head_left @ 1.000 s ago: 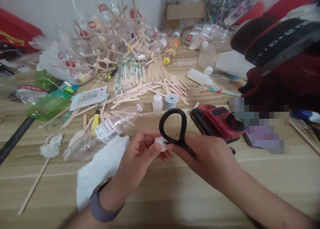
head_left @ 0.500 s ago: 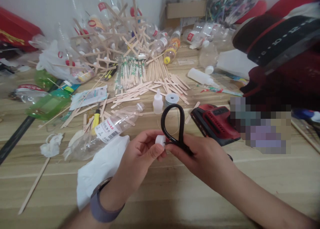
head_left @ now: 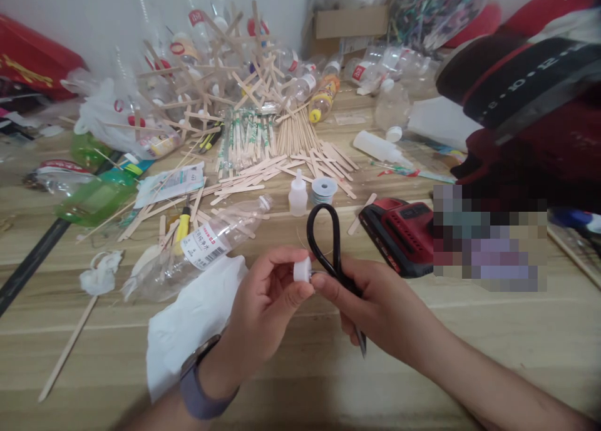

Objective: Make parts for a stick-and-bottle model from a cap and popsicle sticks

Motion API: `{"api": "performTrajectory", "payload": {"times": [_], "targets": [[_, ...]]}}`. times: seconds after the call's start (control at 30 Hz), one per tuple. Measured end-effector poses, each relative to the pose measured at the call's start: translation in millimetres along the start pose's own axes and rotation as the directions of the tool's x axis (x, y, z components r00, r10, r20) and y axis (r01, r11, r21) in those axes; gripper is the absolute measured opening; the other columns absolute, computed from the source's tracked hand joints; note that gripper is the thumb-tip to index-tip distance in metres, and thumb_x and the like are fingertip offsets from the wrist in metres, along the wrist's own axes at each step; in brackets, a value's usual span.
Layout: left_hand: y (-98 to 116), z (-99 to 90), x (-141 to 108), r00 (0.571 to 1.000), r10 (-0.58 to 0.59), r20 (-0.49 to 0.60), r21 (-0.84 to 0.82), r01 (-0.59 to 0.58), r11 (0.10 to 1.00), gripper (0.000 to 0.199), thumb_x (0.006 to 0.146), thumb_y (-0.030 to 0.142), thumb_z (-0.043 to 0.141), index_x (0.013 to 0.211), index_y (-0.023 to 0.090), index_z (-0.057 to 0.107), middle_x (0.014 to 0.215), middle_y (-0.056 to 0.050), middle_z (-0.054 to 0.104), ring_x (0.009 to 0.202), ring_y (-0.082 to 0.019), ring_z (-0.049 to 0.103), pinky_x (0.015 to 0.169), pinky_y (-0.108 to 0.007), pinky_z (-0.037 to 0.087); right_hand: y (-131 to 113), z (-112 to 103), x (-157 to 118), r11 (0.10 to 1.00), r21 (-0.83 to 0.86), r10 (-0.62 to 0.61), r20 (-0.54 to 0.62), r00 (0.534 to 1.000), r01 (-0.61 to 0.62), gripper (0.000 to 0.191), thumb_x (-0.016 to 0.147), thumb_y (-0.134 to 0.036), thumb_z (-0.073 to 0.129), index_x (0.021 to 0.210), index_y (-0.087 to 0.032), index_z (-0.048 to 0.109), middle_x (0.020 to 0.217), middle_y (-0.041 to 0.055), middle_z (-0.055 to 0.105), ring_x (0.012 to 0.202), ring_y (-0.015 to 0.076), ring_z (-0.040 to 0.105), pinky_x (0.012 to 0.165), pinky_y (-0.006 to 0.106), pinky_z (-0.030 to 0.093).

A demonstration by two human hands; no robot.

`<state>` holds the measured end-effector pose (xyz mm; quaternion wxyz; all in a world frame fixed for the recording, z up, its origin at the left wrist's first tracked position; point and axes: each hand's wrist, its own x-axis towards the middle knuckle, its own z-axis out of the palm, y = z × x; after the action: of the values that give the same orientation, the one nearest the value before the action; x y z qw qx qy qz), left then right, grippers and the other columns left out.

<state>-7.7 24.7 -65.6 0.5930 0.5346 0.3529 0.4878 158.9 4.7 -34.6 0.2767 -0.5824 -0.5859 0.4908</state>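
Note:
Between its thumb and fingers my left hand (head_left: 277, 287) pinches a small white bottle cap (head_left: 302, 269). My right hand (head_left: 375, 293) is closed around black-handled scissors (head_left: 323, 230), whose looped handle points up and whose dark tip points down below the palm. A thin grey piece runs from the right fingertips to the cap's open side; what it is stays unclear. Just beyond the hands stand a small dropper bottle (head_left: 298, 194) and a spool (head_left: 323, 191). A labelled clear plastic bottle (head_left: 201, 246) lies to the left, beside white paper (head_left: 188, 324).
A red and black battery tool (head_left: 399, 235) extends along the right. Wooden sticks (head_left: 253, 179) and a heap of clear bottles fill the back. Green bottles (head_left: 96, 199) lie at the left, near a yellow-handled tool (head_left: 183, 227) and crumpled tissue (head_left: 100, 272).
My right hand has turned the scissors, so the handle loop looks narrower and the tip now shows below the hand. The cap's side faces the camera more. The view has shifted slightly.

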Motion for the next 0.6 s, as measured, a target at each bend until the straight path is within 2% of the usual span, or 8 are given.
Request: {"api": "performTrajectory", "payload": {"times": [0.07,0.13,0.17,0.23,0.3,0.4,0.47,0.6], "targets": [[0.2,-0.5,0.9,0.998,0.059,0.006,0.022,-0.059,0.998,0.02,0.081,0.025,0.076,0.098,0.023,0.066,0.099,-0.003,0.07,0.087,-0.016,0.066,0.074,-0.026,0.055,-0.1,-1.6,-0.2,0.998,0.043,0.051,0.048,0.998,-0.053,0.038,0.089,-0.054,0.047,0.065,-0.024,0.044,0.041,-0.0063,0.049,0.033,0.0125,0.05,0.032,0.021,0.035],[0.7,-0.9,1.8,0.999,0.051,0.01,-0.005,-0.051,0.999,0.021,0.077,0.021,0.079,0.094,0.023,0.067,0.101,-0.003,0.071,0.088,-0.017,0.067,0.074,-0.026,0.056,0.0,-3.9,0.2,0.998,0.027,0.054,0.058,0.997,-0.056,0.039,0.089,-0.054,0.047,0.065,-0.024,0.046,0.041,-0.0065,0.049,0.033,0.0122,0.05,0.033,0.02,0.035],[1.1,-0.8,2.0,1.0,0.02,0.019,-0.042,-0.019,0.999,0.021,0.076,0.02,0.08,0.093,0.023,0.067,0.099,-0.002,0.072,0.085,-0.016,0.068,0.072,-0.025,0.057,0.4,-5.0,0.5,0.999,-0.026,0.02,0.031,0.999,-0.019,0.038,0.089,-0.052,0.048,0.064,-0.023,0.048,0.042,-0.0062,0.049,0.034,0.0121,0.05,0.034,0.02,0.035],[1.6,-0.3,2.2,0.996,-0.064,0.057,-0.149,0.072,0.986,0.022,0.076,0.019,0.08,0.094,0.024,0.068,0.09,0.0,0.073,0.074,-0.013,0.068,0.062,-0.022,0.057,2.4,-6.8,1.1,0.967,-0.23,-0.132,-0.077,0.988,0.112,0.036,0.09,-0.047,0.051,0.064,-0.022,0.054,0.045,-0.0044,0.053,0.037,0.0125,0.052,0.037,0.021,0.035],[1.7,0.3,2.2,0.988,-0.113,0.106,-0.257,0.137,0.957,0.022,0.076,0.021,0.08,0.095,0.025,0.069,0.083,0.002,0.074,0.067,-0.011,0.068,0.058,-0.019,0.056,5.7,-7.8,1.6,0.851,-0.467,-0.348,-0.162,0.923,0.239,0.036,0.093,-0.044,0.051,0.069,-0.02,0.061,0.05,-0.0023,0.059,0.041,0.0133,0.055,0.041,0.023,0.034],[1.4,0.5,3.0,0.983,-0.121,0.135,-0.336,0.161,0.928,0.014,0.083,0.027,0.076,0.095,0.025,0.071,0.081,0.002,0.075,0.071,-0.011,0.071,0.067,-0.02,0.058,10.3,-8.0,2.4,0.647,-0.698,-0.576,-0.183,0.797,0.307,0.049,0.099,-0.049,0.04,0.068,-0.019,0.063,0.048,-0.0008,0.059,0.04,0.0142,0.056,0.041,0.026,0.03],[1.7,0.1,4.4,0.982,-0.129,0.14,-0.353,0.171,0.92,0.008,0.086,0.028,0.072,0.094,0.026,0.071,0.081,0.003,0.075,0.071,-0.011,0.072,0.07,-0.022,0.059,11.1,-8.3,2.8,0.548,-0.782,-0.651,-0.175,0.739,0.297,0.058,0.102,-0.051,0.031,0.064,-0.018,0.06,0.044,-0.0006,0.056,0.036,0.0141,0.055,0.04,0.028,0.028],[3.3,-1.3,7.8,0.978,-0.14,0.154,-0.368,0.188,0.911,0.004,0.085,0.026,0.073,0.089,0.026,0.07,0.084,0.004,0.076,0.071,-0.011,0.072,0.069,-0.022,0.059,8.9,-11.1,2.5,0.436,-0.845,-0.714,-0.114,0.691,0.31,0.062,0.105,-0.047,0.024,0.063,-0.017,0.06,0.046,0.0,0.056,0.038,0.0136,0.058,0.041,0.029,0.028]]}}
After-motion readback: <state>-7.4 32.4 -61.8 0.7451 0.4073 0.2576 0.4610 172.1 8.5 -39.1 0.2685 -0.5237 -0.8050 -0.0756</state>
